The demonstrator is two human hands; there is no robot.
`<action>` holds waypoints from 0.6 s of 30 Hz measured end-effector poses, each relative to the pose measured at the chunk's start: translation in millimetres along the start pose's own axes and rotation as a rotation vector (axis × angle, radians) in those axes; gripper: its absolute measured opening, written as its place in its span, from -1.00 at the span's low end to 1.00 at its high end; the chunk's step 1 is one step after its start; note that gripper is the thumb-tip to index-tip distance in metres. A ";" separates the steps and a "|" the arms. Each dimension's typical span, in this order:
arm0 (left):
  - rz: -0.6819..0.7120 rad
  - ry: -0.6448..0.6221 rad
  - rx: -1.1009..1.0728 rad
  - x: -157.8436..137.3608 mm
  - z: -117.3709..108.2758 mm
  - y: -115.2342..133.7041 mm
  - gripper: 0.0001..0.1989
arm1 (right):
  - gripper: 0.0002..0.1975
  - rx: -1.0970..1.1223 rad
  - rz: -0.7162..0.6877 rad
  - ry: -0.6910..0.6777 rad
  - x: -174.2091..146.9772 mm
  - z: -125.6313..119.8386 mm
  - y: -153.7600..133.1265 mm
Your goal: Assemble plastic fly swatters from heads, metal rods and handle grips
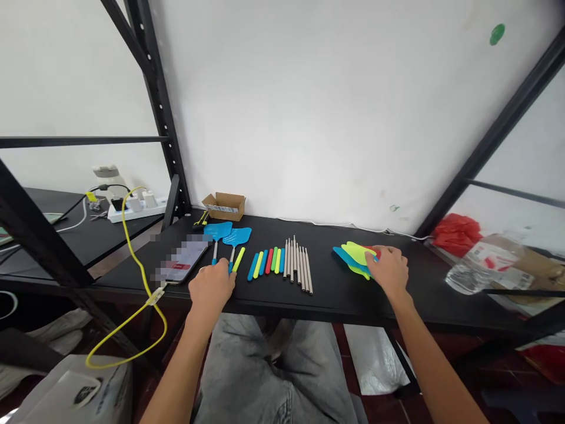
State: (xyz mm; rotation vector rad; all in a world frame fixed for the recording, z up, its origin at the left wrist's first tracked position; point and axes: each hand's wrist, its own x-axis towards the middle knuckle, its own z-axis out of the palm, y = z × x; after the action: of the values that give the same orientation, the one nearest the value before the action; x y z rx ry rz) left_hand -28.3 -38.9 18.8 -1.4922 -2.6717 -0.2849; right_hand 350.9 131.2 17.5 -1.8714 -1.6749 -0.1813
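Observation:
Two blue fly swatters [237, 237] lie at the left of the black table, heads pointing to the wall. My left hand [212, 287] is closed with its fingertips at the blue handle of the right-hand swatter, right beside a loose yellow handle [239, 259]. A row of loose coloured handles [268, 261] lies to its right, then a bundle of thin metal rods [298, 262]. At the right, my right hand [388, 268] grips the edge of a pile of loose fly swatter heads [358, 253], yellow, blue and red; its fingertips are partly hidden.
A phone [188, 259] with a yellow cable [142, 277] lies at the left. Behind the swatters stands an open cardboard box [224, 206]. A plastic bottle [481, 268] and a red bag [457, 234] are beyond the right side. Black metal posts [161, 100] frame the table.

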 end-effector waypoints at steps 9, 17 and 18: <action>0.054 0.119 -0.148 -12.7 -14.4 12.9 -0.60 | -0.66 0.648 -0.320 -0.052 -44.1 -4.1 -73.5; 0.422 0.097 -0.473 -68.3 -8.3 99.4 -0.58 | -0.61 1.586 0.112 -0.792 -89.3 -4.0 -146.4; 0.435 0.058 -0.508 -73.0 -4.4 106.7 -0.59 | -0.63 1.658 0.164 -0.770 -89.7 -2.4 -147.7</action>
State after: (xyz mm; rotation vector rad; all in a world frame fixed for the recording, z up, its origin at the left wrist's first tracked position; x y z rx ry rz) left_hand 100.7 -46.3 25.9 -2.0993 -2.2396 -1.0046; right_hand 196.1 54.8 27.1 -0.6748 -1.1813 1.6286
